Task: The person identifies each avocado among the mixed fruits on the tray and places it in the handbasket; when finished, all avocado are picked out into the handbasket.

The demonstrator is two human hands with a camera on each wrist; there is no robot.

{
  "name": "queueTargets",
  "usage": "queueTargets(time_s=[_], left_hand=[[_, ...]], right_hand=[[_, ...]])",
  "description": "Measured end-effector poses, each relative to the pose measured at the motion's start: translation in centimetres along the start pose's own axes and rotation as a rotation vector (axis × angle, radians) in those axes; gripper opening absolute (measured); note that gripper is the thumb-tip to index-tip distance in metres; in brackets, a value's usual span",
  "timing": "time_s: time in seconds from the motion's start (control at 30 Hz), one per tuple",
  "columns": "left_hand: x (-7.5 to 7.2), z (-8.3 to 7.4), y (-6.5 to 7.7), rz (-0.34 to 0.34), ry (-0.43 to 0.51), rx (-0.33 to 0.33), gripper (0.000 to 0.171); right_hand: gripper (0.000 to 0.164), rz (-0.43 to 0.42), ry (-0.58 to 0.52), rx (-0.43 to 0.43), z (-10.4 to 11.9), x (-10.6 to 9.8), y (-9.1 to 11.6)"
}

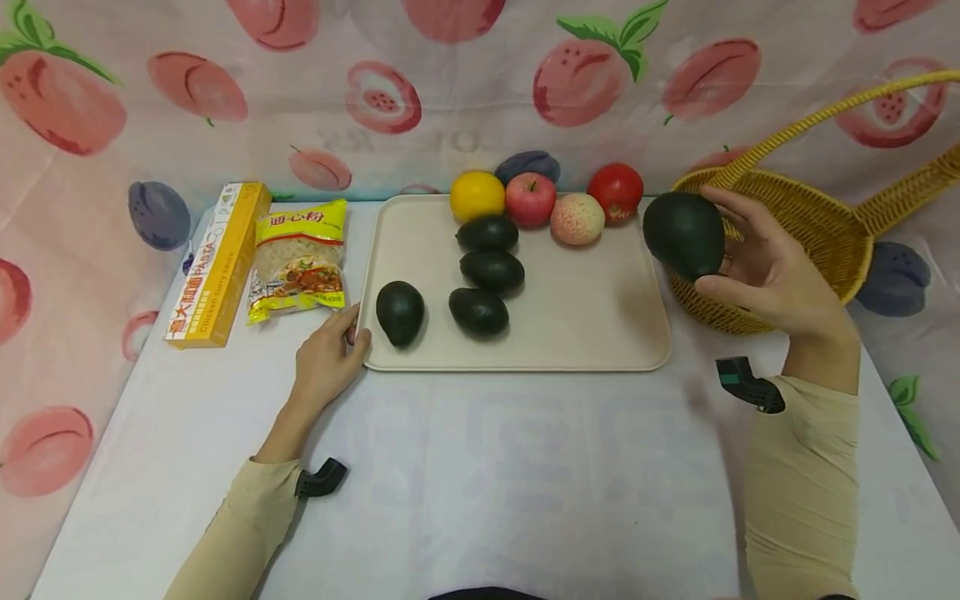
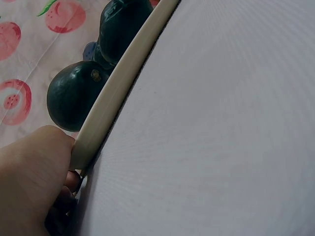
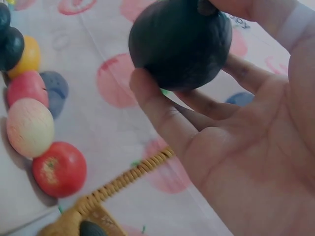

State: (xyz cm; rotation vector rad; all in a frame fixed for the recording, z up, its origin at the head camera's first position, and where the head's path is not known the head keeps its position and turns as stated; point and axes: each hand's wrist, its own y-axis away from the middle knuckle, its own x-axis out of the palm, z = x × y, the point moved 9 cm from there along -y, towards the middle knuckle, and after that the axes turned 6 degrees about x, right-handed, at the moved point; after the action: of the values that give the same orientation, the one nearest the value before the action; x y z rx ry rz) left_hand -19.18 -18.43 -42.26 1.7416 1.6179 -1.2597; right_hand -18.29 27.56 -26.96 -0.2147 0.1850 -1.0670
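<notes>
My right hand [image 1: 783,271] holds a dark green avocado [image 1: 684,235] between thumb and fingers, raised over the gap between the tray's right end and a yellow wicker basket [image 1: 817,221]. In the right wrist view the fingertips press against the avocado's side. At the beige tray's [image 1: 577,321] front left corner, my left hand [image 1: 327,360] grips the rim, with the thumb near the top and fingers curled beneath. One avocado [image 1: 401,313] lies beside that hand on the tray. Three more avocados, the nearest being one [image 1: 478,312] at the front, form a column toward the tray's middle.
Along the tray's back edge sit a yellow lemon-like fruit [image 1: 477,197], a red apple [image 1: 530,199], a pale peach [image 1: 577,219] and a tomato [image 1: 616,193]. Left of the tray are a pasta bag [image 1: 298,260] and a pasta box [image 1: 217,265]. The basket's tall handle [image 1: 832,108] arches at right.
</notes>
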Motion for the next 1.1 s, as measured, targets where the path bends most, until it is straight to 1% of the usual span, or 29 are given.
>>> queueTargets(time_s=[0.2, 0.43, 0.5, 0.63, 0.8, 0.93, 1.1], left_hand=[[-0.2, -0.1, 0.0, -0.012, 0.003, 0.004, 0.043], [0.0, -0.1, -0.1, -0.008, 0.004, 0.006, 0.043], [0.0, -0.1, -0.1, -0.005, 0.002, 0.004, 0.043], [0.0, 0.0, -0.1, -0.001, 0.002, 0.0, 0.043], [-0.1, -0.1, 0.0, -0.005, 0.003, -0.002, 0.043], [-0.1, 0.0, 0.0, -0.005, -0.003, -0.004, 0.043], [0.0, 0.0, 0.0, 0.004, -0.001, -0.003, 0.044]], right_hand=[[0.087, 0.044, -0.002, -0.024, 0.3, -1.1, 0.9], [0.086, 0.015, 0.031, 0.01, 0.4, -2.6, 2.3], [0.085, 0.012, 0.024, 0.008, 0.6, -3.0, 2.8], [0.084, -0.014, 0.031, 0.014, 0.7, -4.1, 3.8], [0.082, -0.086, 0.058, 0.041, 0.3, -5.9, 4.9], [0.08, -0.13, 0.057, 0.046, -0.2, -6.8, 5.2], [0.078, -0.174, 0.039, 0.021, -0.8, -7.7, 5.3]])
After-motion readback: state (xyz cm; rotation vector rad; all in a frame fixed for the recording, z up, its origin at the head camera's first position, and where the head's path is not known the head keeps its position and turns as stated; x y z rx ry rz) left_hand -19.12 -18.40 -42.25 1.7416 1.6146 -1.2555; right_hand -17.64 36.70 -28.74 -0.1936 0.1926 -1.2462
